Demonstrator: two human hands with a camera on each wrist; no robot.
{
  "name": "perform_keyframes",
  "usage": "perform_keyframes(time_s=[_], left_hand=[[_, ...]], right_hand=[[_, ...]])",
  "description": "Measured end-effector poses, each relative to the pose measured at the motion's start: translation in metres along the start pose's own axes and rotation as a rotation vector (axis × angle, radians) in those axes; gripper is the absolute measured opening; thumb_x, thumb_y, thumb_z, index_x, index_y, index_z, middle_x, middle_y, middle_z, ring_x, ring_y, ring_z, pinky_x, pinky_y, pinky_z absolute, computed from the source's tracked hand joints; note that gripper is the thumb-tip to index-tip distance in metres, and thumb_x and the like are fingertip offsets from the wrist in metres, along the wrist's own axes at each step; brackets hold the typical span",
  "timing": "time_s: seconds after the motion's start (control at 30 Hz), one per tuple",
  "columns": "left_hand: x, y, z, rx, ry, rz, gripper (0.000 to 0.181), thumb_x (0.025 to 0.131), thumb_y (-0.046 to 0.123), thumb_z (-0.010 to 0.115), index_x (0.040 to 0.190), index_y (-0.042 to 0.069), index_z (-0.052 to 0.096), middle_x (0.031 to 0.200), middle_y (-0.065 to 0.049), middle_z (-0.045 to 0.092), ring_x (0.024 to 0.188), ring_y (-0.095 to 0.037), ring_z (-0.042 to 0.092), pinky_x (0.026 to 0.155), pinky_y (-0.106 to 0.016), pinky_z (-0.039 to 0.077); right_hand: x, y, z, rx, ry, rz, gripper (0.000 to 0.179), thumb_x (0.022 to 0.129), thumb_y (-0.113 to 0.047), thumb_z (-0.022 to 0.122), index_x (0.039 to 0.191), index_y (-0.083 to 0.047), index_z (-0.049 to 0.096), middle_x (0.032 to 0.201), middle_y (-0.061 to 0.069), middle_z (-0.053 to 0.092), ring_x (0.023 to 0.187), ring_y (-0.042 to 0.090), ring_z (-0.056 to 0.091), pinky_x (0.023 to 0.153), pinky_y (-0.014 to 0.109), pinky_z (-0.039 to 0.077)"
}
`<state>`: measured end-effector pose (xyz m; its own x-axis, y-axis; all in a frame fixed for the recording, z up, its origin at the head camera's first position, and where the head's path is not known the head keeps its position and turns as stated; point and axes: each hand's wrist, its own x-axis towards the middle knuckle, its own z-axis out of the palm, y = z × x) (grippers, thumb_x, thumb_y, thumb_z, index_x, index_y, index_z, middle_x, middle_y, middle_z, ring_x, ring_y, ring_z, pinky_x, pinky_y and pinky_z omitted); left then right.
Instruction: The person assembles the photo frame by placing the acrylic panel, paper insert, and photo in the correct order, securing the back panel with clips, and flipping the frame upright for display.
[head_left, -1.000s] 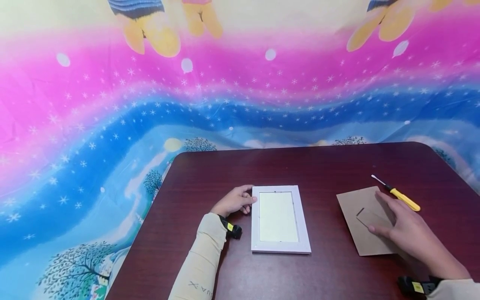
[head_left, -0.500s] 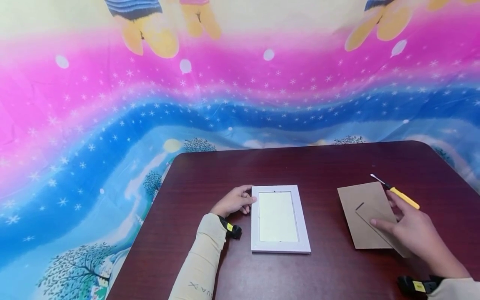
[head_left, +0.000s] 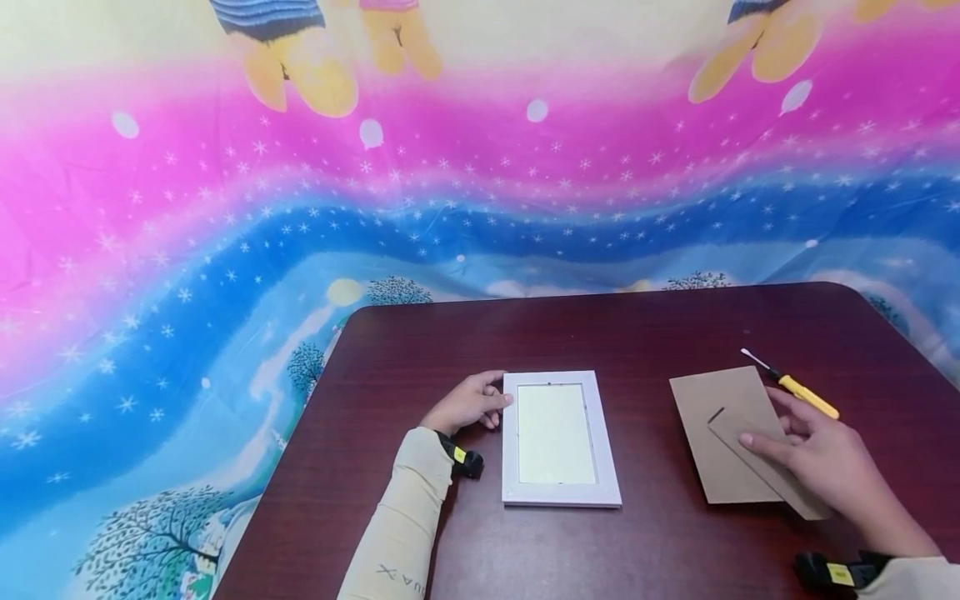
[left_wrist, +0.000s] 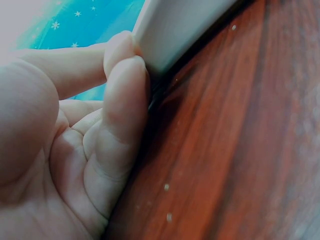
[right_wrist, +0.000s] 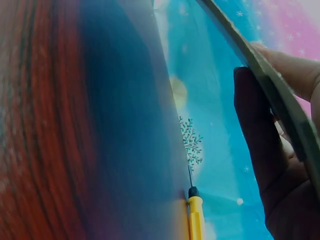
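A white picture frame (head_left: 558, 493) lies on the table with a pale panel in its opening. My left hand (head_left: 467, 404) pinches its left edge between thumb and finger; in the left wrist view the fingertips (left_wrist: 131, 82) meet the frame's side (left_wrist: 172, 32). To the right, my right hand (head_left: 828, 454) grips a brown backing board (head_left: 731, 392) by its right side. The thumb lies over the board's angled stand flap (head_left: 757, 467), with other fingers behind. Seen edge-on in the right wrist view, the board (right_wrist: 270, 82) is tilted and off the table.
A yellow-handled screwdriver (head_left: 806, 396) lies just beyond the right hand, its tip pointing away to the left. The dark red wooden table (head_left: 480, 333) has rounded far corners. Behind it hangs a colourful printed cloth (head_left: 480, 167).
My right hand has shifted its grip to the board's right edge and lifted and tilted the board; its stand flap now sticks out more. My left hand and the picture frame stay put.
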<state>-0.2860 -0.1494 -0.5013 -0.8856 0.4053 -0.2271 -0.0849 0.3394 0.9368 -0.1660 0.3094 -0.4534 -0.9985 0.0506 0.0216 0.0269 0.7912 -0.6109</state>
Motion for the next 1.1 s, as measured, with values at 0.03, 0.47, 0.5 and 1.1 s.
perform_keyframes(time_s=[0.03,0.47,0.5,1.1], left_hand=[[0.0,0.0,0.0,0.0,-0.001,0.001,0.069,0.095,0.018,0.066,0.151,0.001,0.03,0.077,-0.009,0.062,0.056,-0.018,0.059,0.055,-0.032,0.056],[0.0,-0.001,-0.001,-0.007,-0.005,0.001,0.069,0.095,0.017,0.066,0.151,0.001,0.029,0.078,-0.009,0.061,0.057,-0.018,0.059,0.055,-0.031,0.055],[0.0,-0.002,-0.001,-0.006,-0.004,0.0,0.069,0.095,0.017,0.066,0.151,0.001,0.029,0.078,-0.009,0.061,0.057,-0.018,0.059,0.055,-0.031,0.055],[0.001,-0.001,-0.001,-0.005,0.008,-0.002,0.069,0.093,0.017,0.069,0.15,0.002,0.033,0.077,-0.009,0.062,0.056,-0.018,0.059,0.055,-0.032,0.056]], right_hand=[[0.0,0.0,0.001,0.012,0.003,-0.005,0.092,0.085,-0.054,0.07,0.15,0.0,0.032,0.074,0.006,0.059,0.058,0.014,0.047,0.048,0.028,0.033],[-0.002,-0.004,0.01,0.035,0.004,-0.026,0.078,0.092,-0.051,0.062,0.146,0.002,0.039,0.06,-0.001,0.04,0.053,0.014,0.034,0.051,0.028,0.026],[-0.002,-0.005,0.011,0.038,-0.009,-0.022,0.078,0.093,-0.051,0.062,0.146,0.001,0.039,0.06,0.0,0.042,0.053,0.014,0.035,0.051,0.028,0.026],[-0.001,-0.011,0.014,0.108,-0.039,0.095,0.085,0.093,-0.057,0.057,0.141,0.011,0.04,0.096,0.022,0.07,0.069,0.018,0.065,0.053,0.031,0.047]])
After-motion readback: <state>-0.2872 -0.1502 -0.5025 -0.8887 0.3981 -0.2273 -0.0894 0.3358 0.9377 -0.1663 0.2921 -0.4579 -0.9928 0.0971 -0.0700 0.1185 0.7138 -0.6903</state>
